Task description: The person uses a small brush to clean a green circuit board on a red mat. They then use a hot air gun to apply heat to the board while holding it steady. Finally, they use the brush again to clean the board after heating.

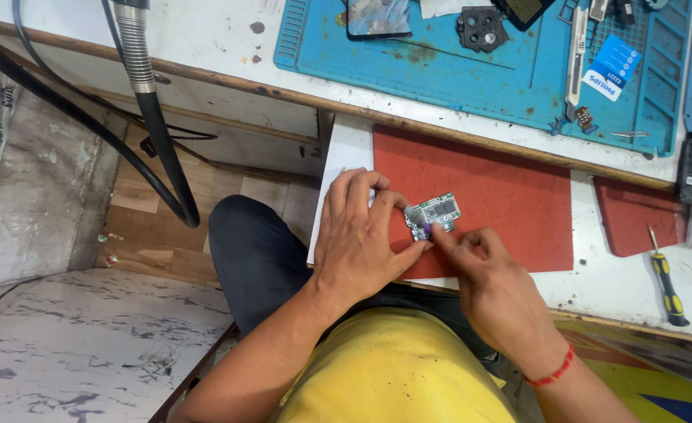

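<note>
Grip state: small green circuit board (433,214) was pinched by left hand (359,235) over red mat (503,204); right hand (483,262) fingertip pressed on it. Board was bare, nothing fitted yet.

blue-white packet (611,69) on blue mat (471,74)

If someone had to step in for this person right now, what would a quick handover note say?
Left hand: holds the small green circuit board by its left edge, over the red mat.
Right hand: fingertips press on the board's lower edge; whether they pinch a small part is too small to tell.
Nearby: yellow-handled screwdriver lies to the right; blue mat with parts at the bench's back.
Done: board is out and in hand.
Left: the work on the board.
</note>
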